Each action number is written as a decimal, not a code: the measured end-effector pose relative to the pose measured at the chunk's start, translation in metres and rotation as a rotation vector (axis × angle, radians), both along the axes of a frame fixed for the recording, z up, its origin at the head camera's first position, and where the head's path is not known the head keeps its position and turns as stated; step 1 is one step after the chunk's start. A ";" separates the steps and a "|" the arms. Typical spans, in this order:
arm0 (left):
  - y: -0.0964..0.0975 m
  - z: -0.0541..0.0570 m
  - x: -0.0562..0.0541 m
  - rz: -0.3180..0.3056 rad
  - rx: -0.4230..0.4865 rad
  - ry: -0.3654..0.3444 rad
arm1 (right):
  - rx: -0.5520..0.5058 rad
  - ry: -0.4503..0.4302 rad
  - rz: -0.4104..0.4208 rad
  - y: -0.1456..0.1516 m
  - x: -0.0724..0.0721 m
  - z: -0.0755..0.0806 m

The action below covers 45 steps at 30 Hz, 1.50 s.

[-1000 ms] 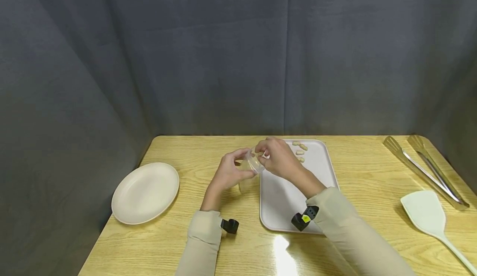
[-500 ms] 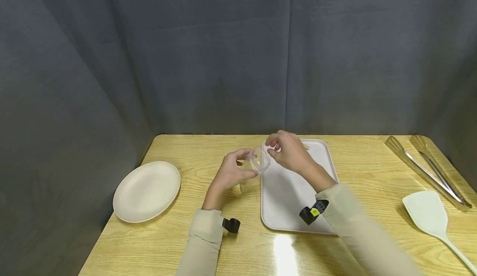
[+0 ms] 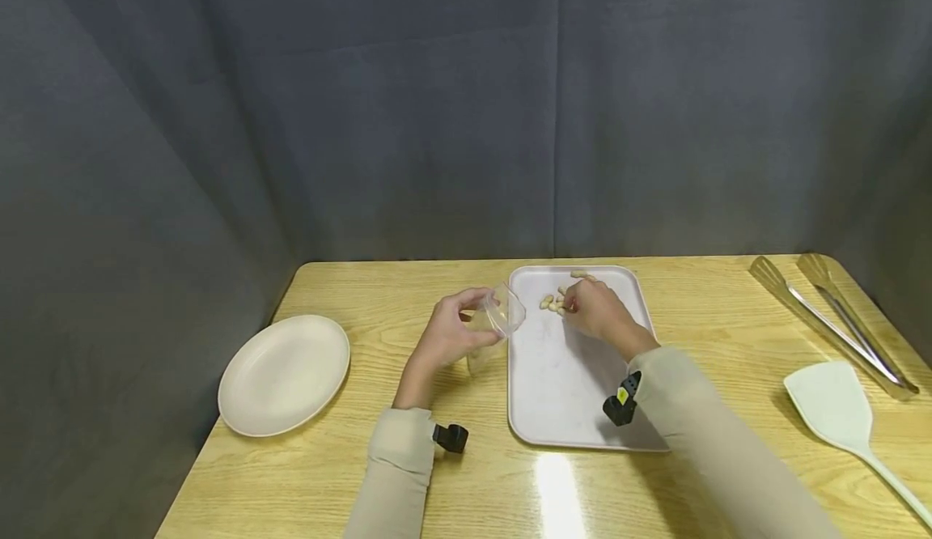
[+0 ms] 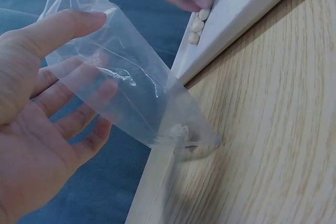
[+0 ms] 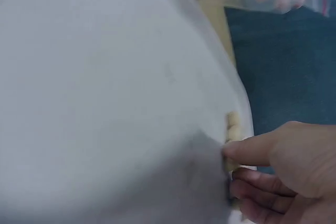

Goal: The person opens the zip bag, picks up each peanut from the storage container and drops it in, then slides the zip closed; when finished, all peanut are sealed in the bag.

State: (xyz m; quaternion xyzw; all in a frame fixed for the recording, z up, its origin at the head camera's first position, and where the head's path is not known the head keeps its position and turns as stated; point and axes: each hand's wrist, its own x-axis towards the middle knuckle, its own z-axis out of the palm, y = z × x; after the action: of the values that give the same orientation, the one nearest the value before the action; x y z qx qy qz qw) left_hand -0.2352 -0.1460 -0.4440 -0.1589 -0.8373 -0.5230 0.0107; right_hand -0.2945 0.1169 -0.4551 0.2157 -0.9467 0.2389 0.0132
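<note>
My left hand (image 3: 447, 333) holds a clear zip bag (image 3: 505, 312) between thumb and fingers, above the table just left of the tray. In the left wrist view, the bag has a red strip along its mouth, and a pale peanut (image 4: 180, 130) lies in its bottom corner. My right hand (image 3: 599, 310) is down at the far part of the white tray (image 3: 553, 385), among several peanuts in the shell (image 3: 551, 303). Its thumb and fingers (image 5: 249, 150) pinch at a peanut, which they partly cover in the right wrist view.
A cream plate (image 3: 284, 377) sits at the table's left edge. On the right lie metal tongs (image 3: 837, 328) and a pale green spatula (image 3: 833, 405). A dark grey curtain (image 3: 437, 118) hangs behind the table.
My right hand has moved from the bag's mouth to the right and down to the peanuts on the tray. The left hand keeps the bag in nearly the same place.
</note>
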 end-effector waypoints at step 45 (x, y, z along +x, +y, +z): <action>-0.002 -0.001 -0.001 -0.012 0.023 -0.030 | -0.137 0.230 0.257 -0.068 0.047 0.075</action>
State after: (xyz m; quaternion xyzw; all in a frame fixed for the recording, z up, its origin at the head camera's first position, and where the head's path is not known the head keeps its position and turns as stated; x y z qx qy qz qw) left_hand -0.2366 -0.1480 -0.4451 -0.1562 -0.8303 -0.5350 -0.0034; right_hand -0.2479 0.0491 -0.3801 0.3594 -0.8851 0.2763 0.1052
